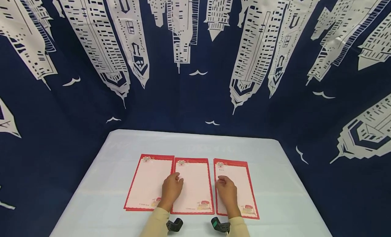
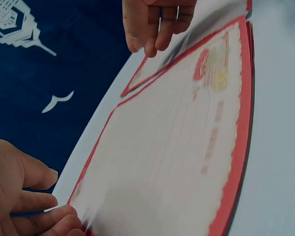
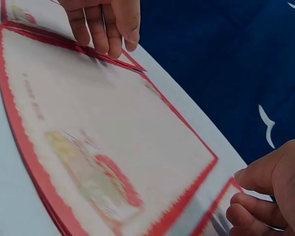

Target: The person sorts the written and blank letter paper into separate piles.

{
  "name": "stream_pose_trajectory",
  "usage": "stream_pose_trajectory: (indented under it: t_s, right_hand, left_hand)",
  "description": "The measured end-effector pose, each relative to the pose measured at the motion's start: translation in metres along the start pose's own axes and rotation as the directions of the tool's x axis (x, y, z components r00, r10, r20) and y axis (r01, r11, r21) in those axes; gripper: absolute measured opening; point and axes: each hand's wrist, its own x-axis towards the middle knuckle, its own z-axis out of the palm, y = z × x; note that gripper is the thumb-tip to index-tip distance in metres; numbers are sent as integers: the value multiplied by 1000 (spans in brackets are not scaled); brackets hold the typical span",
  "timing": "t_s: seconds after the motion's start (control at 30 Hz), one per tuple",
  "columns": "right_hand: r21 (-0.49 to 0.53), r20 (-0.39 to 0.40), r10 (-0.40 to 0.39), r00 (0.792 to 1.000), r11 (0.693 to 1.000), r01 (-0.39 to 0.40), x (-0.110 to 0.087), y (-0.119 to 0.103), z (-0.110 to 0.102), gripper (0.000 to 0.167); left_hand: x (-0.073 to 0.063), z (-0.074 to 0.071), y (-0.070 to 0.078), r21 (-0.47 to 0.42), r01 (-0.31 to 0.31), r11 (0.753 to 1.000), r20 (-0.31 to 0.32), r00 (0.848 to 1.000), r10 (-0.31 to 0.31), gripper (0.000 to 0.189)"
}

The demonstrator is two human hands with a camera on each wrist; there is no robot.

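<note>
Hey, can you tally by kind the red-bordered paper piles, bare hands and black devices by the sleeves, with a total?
Red-bordered paper piles: 3
Bare hands: 2
Black devices: 2
Total: 7

The left hand (image 1: 172, 188) hides a part of the left sheet (image 1: 152, 179) and the near edge of the middle sheet (image 1: 195, 186); the right hand (image 1: 226, 192) covers a part of the right sheet (image 1: 241, 186). The small writing (image 1: 191, 208) is too tiny to read, and in both wrist views it is blurred. There, each camera's own hand is cut at the side. The head view's lower edge cuts both sleeves (image 1: 155, 223).
</note>
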Motion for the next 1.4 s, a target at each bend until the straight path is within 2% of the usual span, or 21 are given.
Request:
stream_pose_trajectory:
  t_s: [0.17,0.33,0.77,1.1,1.2,1.4]
  right_hand:
    - [-9,39,3,999,1000,-3,-3,-6,12,25]
    - [-35,76,4,997,999,-1,-5,-9,23,26]
    - [-51,81,22,996,999,-18,-9,-9,24,27]
    - [-41,58,-15,998,999,18,-15,-5,28,25]
    - [-42,38,-19,999,999,20,-15,-5,28,25]
    - [4,-34,-6,999,1000,7,-13,-5,27,23]
  left_hand:
    - [-5,-13,-8,25,20,999,15,1000,-20,21]
    - [-12,-18,-12,65,47,997,35,998,-49,38]
    - [-19,-12,-8,100,60,993,34,997,-64,37]
    - [-23,-8,-9,118,27,993,7,1000,-28,32]
    - [-23,-7,-8,112,2,994,-9,1000,-1,30]
    - [-23,-6,-7,10,-41,999,-68,997,42,32]
